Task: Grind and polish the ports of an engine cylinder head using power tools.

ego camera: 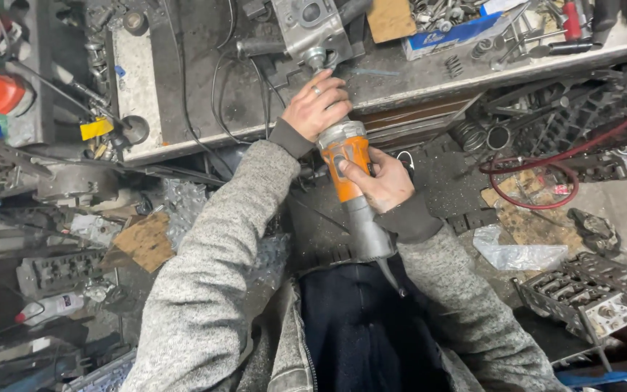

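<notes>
Orange-and-grey die grinder (pixel 348 170), long and cylindrical, nose pressed to a cast metal engine part (pixel 308 27) on the scuffed steel bench (pixel 183 87). Left hand (pixel 316 105) wrapped tight around the grey collar; right hand (pixel 380 181) clamped on the orange body (thumb across it). Red hose (pixel 538 170) coiled on the gritty floor.

Two bare hands — a left hand (pixel 316 106) and a right hand (pixel 380 181) — and two grey knit sleeves (pixel 212 276). One orange-and-grey handheld grinder (pixel 350 174). One grey cast-metal block (pixel 308 25) — on one worn metal workbench (pixel 183 87). One red hose loop (pixel 538 181).
</notes>
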